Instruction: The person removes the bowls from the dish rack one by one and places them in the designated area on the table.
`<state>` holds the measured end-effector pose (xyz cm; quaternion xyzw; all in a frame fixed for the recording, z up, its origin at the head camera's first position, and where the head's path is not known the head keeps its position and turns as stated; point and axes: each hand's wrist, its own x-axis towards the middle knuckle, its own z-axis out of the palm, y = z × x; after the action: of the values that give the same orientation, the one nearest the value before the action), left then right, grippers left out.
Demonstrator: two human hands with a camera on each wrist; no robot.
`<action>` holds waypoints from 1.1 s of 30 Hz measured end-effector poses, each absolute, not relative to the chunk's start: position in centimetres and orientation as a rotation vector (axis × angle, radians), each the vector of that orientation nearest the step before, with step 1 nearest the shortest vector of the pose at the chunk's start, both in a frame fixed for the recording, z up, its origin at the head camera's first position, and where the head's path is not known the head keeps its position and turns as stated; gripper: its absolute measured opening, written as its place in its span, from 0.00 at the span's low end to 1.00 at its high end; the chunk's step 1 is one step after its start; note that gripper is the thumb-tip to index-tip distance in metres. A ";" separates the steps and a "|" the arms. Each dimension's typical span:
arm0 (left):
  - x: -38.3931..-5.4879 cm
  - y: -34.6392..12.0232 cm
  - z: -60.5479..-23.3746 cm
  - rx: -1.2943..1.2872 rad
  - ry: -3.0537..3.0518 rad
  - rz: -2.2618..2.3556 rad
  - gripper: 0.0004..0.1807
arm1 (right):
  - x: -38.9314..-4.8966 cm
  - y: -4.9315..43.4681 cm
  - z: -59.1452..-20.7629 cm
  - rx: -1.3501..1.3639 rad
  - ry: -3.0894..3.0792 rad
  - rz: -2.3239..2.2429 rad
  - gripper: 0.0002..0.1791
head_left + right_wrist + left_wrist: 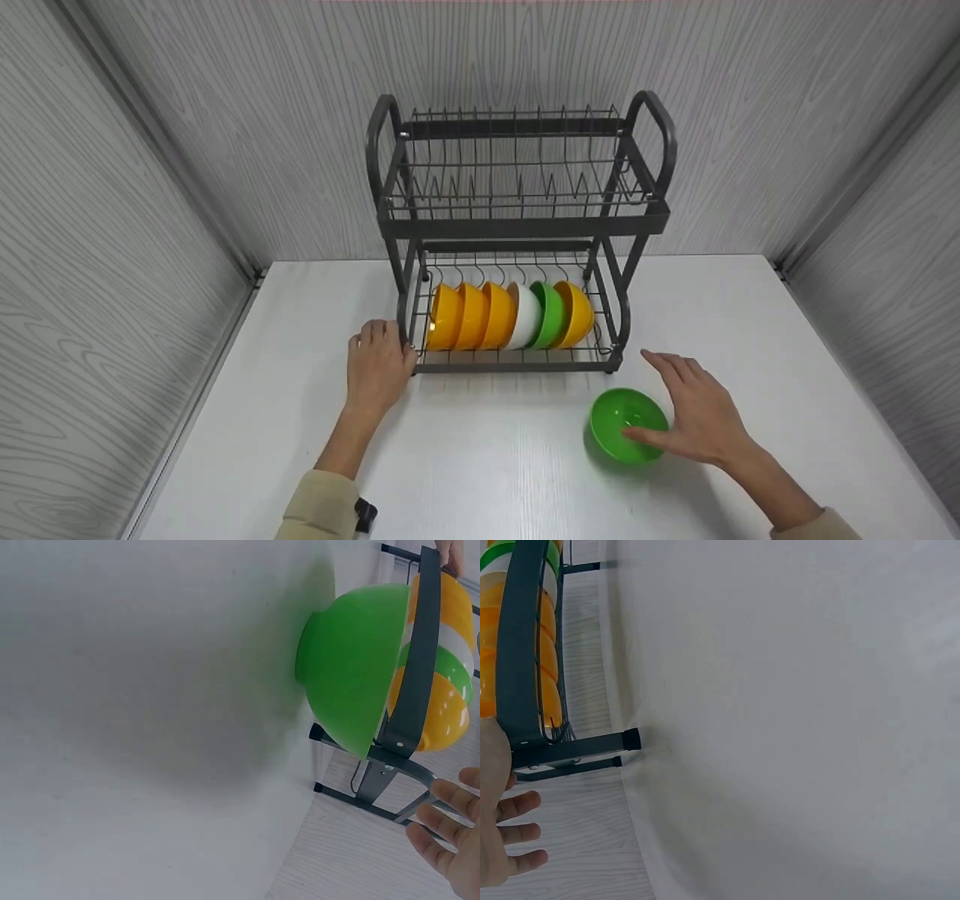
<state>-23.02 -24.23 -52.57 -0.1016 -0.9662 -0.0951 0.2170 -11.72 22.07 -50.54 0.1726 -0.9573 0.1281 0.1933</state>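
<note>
A loose green bowl (619, 424) stands upright on the white table, in front of the rack's right corner. My right hand (701, 412) hovers at its right side, fingers spread and thumb over the bowl's opening, gripping nothing. The right wrist view shows the same green bowl (352, 664) from the side, with my fingers apart from it. At the left front corner of the dark two-tier dish rack (517, 367), my left hand (379, 367) rests against the frame. Its fingers stretch out past the corner in the left wrist view, near the rack's foot (630, 739).
On the lower tier a row of bowls leans on edge: several yellow-orange bowls (446, 319), a white bowl (525, 319) and a green bowl (551, 315). The upper tier (525, 225) has wire dividers. Pale wood-grain panels (150, 187) enclose the table at the back and sides.
</note>
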 end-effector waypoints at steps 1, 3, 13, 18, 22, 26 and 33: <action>-23.0 -24.2 -52.6 -0.280 -2.679 -0.265 0.19 | -11.9 21.9 -50.4 0.490 -2.680 0.357 0.63; -23.0 -24.2 -52.6 -0.278 -2.685 -0.268 0.19 | -12.2 21.7 -50.2 0.502 -2.663 0.348 0.63; -23.0 -24.1 -52.6 -0.275 -2.684 -0.258 0.20 | -13.9 20.4 -49.0 0.563 -2.610 0.289 0.63; -23.0 -24.1 -52.6 -0.267 -2.693 -0.256 0.20 | -14.8 19.8 -48.6 0.587 -2.588 0.262 0.64; -23.1 -24.1 -52.5 -0.279 -2.687 -0.253 0.20 | -15.4 19.5 -48.4 0.592 -2.551 0.263 0.65; -23.1 -24.2 -52.5 -0.294 -2.658 -0.260 0.19 | -16.2 19.0 -48.1 0.607 -2.516 0.251 0.65; -23.0 -24.3 -52.7 -0.297 -2.653 -0.255 0.19 | -17.4 18.2 -47.8 0.612 -2.517 0.204 0.66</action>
<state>-23.04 -24.26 -52.65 -0.1078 -0.9633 -0.0927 0.2278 -17.37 18.22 -47.83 0.2270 -0.9331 0.0757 0.2684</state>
